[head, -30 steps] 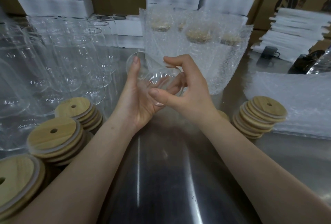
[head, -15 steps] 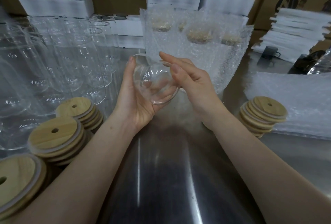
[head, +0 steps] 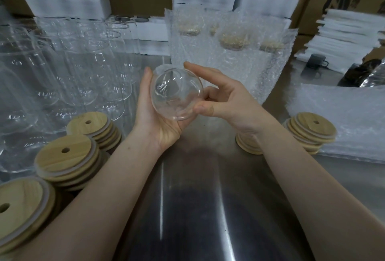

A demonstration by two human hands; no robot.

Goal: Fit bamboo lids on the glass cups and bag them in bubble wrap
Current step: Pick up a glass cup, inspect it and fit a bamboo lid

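Glass cup (head: 177, 93), empty and tilted, sits between both hands above the steel table (head: 198, 208), one round end facing the camera. The left hand (head: 158, 123) cradles it from 8 o'clock, curled round its side. The right hand (head: 231, 102) pinches that end, thumb at 4 o'clock and forefinger at 1 o'clock.

Three stacks of bamboo lids (head: 64, 154) stand at 8 o'clock. Two more lid stacks (head: 310, 131) stand at 4 o'clock, one partly hidden by the right wrist. Many empty glasses (head: 83, 68) crowd at 10 o'clock, too many to count. At 12 o'clock, bubble-wrap bags (head: 229, 52) hold lidded cups, and four lids show through. A flat bubble-wrap pile (head: 343, 110) lies at 3 o'clock, with a dark mug (head: 315, 61) at 2 o'clock.
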